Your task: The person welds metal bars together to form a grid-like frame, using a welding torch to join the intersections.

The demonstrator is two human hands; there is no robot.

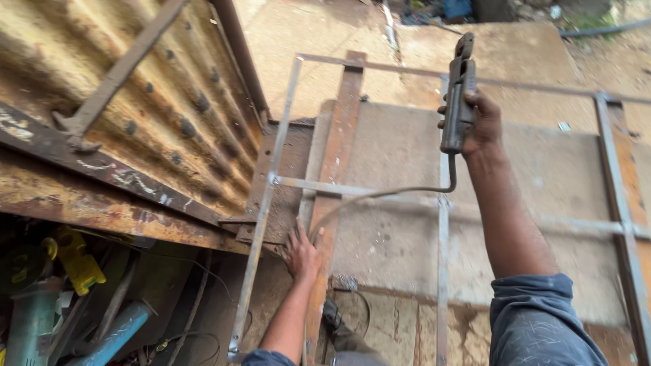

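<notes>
Right hand (483, 122): clenched on a dark, cabled electrode holder (459, 95), raised above the thin steel-bar frame (442, 237). Left hand (300, 254): released, flat on a rusty flat bar (337, 156) inside the frame's left rail.

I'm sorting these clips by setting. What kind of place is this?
Probably an outdoor metal-welding yard: the right hand grips a welding electrode holder above a thin steel bar frame, beside rusty corrugated sheet.
</notes>
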